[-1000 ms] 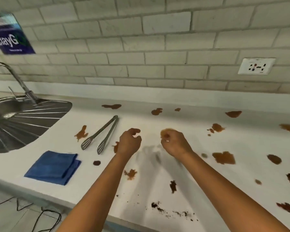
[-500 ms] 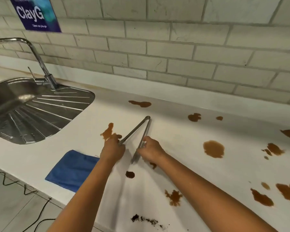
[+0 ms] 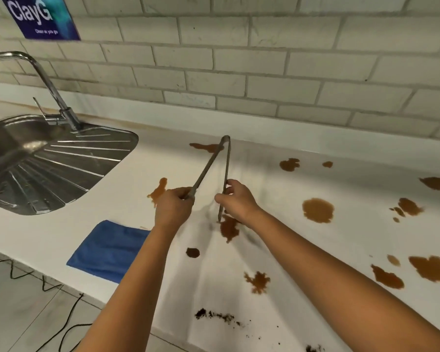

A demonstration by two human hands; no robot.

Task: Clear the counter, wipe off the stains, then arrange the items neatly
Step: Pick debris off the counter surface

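Fingers of my left hand (image 3: 173,208) and right hand (image 3: 235,198) each pinch one tongs (image 3: 217,166) arm, clearing the stained counter (image 3: 277,250) for wiping.

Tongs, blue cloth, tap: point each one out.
tongs (image 3: 226,158), head view, on the right arm below the hinge.
blue cloth (image 3: 109,250), head view, middle of the cloth.
tap (image 3: 52,90), head view, on the slanted neck.

Steel sink (image 3: 15,146) with ribbed drainboard (image 3: 69,171) far left of hands. Bent chrome tap (image 3: 50,87) at sink's back edge. Pale brick-tile wall (image 3: 264,62) beyond hands. Blue "ClayG" sign (image 3: 40,15) on wall, upper left. Black cables (image 3: 48,323) on grey floor (image 3: 15,313), lower left of hands.
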